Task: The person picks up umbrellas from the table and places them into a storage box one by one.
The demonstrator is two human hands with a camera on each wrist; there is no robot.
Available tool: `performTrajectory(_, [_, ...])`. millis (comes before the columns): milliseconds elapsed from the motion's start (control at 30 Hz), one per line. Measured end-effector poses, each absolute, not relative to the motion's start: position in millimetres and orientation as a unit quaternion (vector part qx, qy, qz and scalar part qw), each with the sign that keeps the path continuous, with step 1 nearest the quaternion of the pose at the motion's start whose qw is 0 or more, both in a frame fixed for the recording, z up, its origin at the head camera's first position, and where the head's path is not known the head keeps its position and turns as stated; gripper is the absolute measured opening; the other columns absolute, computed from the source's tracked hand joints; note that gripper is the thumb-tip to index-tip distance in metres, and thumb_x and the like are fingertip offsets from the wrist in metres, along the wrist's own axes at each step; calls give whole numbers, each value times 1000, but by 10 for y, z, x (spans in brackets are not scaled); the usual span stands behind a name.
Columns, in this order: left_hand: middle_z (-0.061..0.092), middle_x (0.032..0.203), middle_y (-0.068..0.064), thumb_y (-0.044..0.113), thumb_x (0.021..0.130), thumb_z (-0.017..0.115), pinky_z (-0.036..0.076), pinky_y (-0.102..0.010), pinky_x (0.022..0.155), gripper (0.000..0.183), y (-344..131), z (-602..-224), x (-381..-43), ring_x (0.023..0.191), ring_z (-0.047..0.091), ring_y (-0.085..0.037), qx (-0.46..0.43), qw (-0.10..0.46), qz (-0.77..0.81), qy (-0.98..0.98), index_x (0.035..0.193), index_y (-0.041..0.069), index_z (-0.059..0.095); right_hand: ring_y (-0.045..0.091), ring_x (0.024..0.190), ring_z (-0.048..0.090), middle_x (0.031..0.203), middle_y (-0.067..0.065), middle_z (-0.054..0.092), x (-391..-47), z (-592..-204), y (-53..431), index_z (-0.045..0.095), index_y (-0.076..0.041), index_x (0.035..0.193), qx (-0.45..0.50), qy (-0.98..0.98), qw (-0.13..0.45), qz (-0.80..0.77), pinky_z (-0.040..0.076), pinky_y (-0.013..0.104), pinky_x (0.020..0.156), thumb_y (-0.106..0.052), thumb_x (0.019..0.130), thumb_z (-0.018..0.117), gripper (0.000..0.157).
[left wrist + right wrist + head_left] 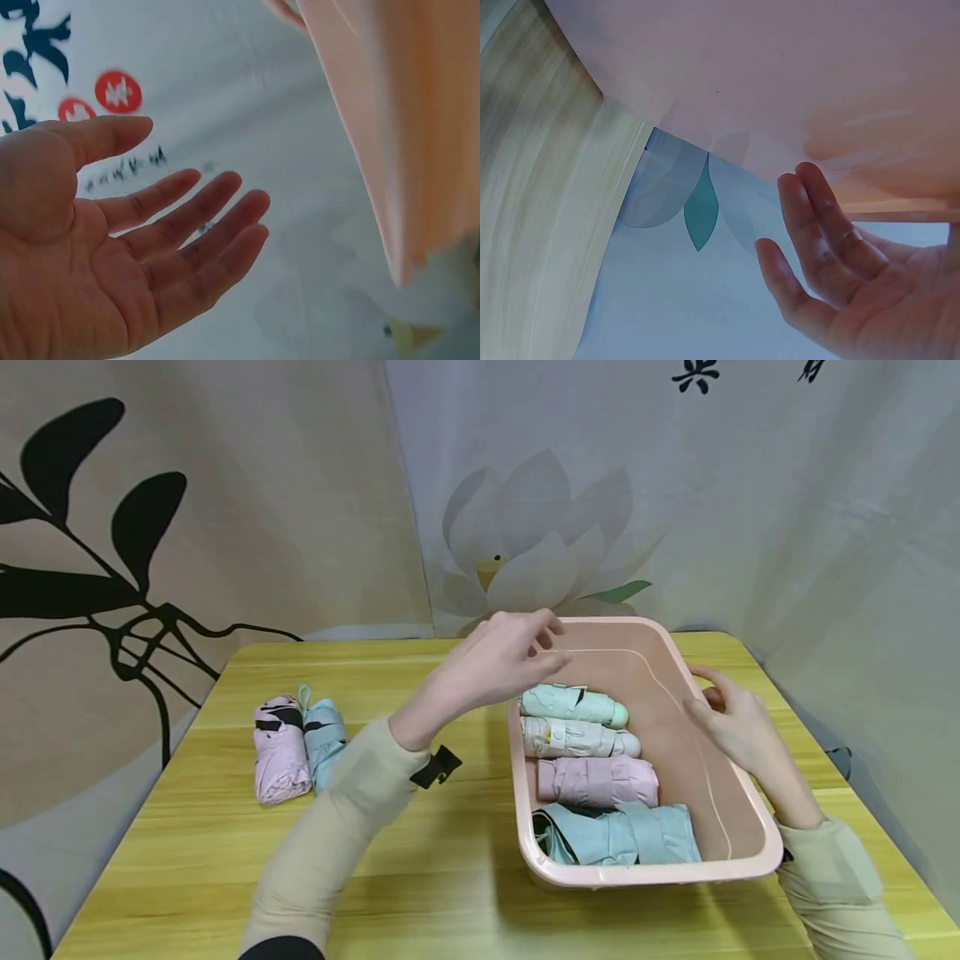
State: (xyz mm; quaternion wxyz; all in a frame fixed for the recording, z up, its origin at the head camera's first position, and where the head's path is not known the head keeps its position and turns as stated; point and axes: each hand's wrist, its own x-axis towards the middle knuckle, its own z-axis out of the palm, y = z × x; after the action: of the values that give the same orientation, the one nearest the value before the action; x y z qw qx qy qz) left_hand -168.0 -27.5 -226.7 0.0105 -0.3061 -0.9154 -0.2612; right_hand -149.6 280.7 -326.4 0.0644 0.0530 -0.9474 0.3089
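A pink plastic basin (pixel 750 810) stands on the right half of the table. Several folded umbrellas lie crosswise inside it: mint (pixel 573 705), white (pixel 577 737), pink (pixel 600 781) and, nearest, light blue (pixel 637 835). My left hand (pixel 510 653) hovers by the basin's far left corner, its fingers loosely bent; the left wrist view shows that palm bare, apart from the basin wall. At the right rim is my right hand (pixel 731 718), thumb over the edge. Its relaxed fingers (pixel 799 214) spread outside the wall in the right wrist view.
Left on the wooden table (pixel 420 860), a pink folded umbrella (pixel 281 752) and a light blue one (pixel 324 739) lie side by side. A printed curtain (pixel 300 485) with plant and lotus pictures hangs behind the table's far edge.
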Motion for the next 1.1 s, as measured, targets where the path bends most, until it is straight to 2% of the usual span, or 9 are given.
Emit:
performTrajectory(200, [65,108,-7,33,89,56,51,-33,76,36,-649,-2496,-1803,92,63,-20,-218,37,-269,-938,117,10,56,28,79,64,103,27,64,-1496,-3275,2803,41,-3,135,53,-947,65,309,44,20,60,-26,93,45,48])
performTrajectory(433, [62,113,-15,32,89,55,50,-37,62,44,-1090,-2807,-1906,82,64,-28,-125,74,-226,-963,124,5,51,24,79,64,103,27,64,-1496,-3278,2804,41,-3,135,51,-947,66,311,43,18,60,-25,92,46,48])
performTrajectory(500, [61,113,-19,31,89,55,49,-39,61,46,-1216,-2911,-1921,80,63,-31,-97,86,-206,-970,125,3,49,22,78,63,103,27,64,-1497,-3275,2805,41,-4,135,49,-947,67,309,43,17,60,-25,92,46,48])
performTrajectory(600, [58,116,-25,30,90,53,50,-45,63,49,-1404,-3082,-1933,86,61,-38,-50,91,-176,-979,128,0,47,21,78,63,103,28,64,-1505,-3274,2807,41,-3,135,52,-946,65,312,42,17,60,-25,92,46,48])
performTrajectory(733, [52,120,-30,30,91,50,49,-53,69,52,-1636,-3286,-1920,98,55,-47,11,73,-145,-987,130,-3,43,27,81,64,104,28,63,-1501,-3277,2804,41,-3,135,52,-946,66,313,42,16,60,-24,92,46,48])
performTrajectory(833, [51,115,-33,29,91,48,46,-57,70,50,-1790,-3420,-1889,97,52,-51,46,56,-124,-990,126,-6,43,31,83,64,105,29,63,-1499,-3275,2798,40,-3,135,51,-946,64,315,43,17,60,-25,92,46,48])
performTrajectory(1000, [46,112,-38,27,91,45,44,-59,70,48,-1983,-3612,-1820,97,47,-54,110,4,-106,-988,121,-10,40,31,81,64,105,28,63,-1498,-3267,2790,40,-3,136,50,-946,62,314,44,18,59,-26,93,46,49])
performTrajectory(1100, [42,116,-42,27,92,43,44,-58,73,53,-2056,-3691,-1802,101,45,-56,145,-35,-89,-985,126,-12,36,31,81,64,104,29,63,-1500,-3265,2793,40,-3,135,51,-947,65,311,43,19,59,-25,93,46,49])
